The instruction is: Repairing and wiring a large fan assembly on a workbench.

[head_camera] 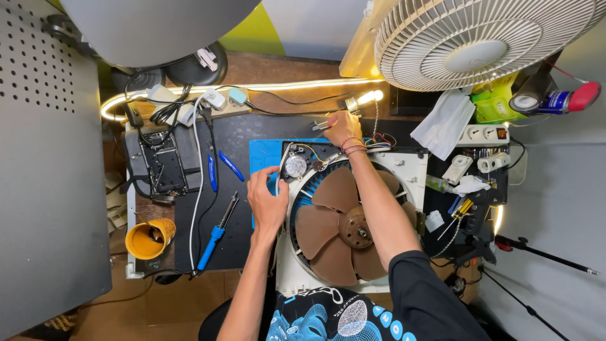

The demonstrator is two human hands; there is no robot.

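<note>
A white box fan housing with brown blades lies flat on the bench in front of me. My left hand rests on the housing's left rim, fingers curled near a round silver part and a white wire. My right hand reaches to the far edge of the bench and grips a small metal tool, with thread bracelets on the wrist. A blue mat lies under the fan's left corner.
A blue-handled soldering iron, blue pens, a yellow cup and an opened electronic device lie at left. A power strip runs behind them. A white standing fan, a cloth, a spray can and screwdrivers crowd the right.
</note>
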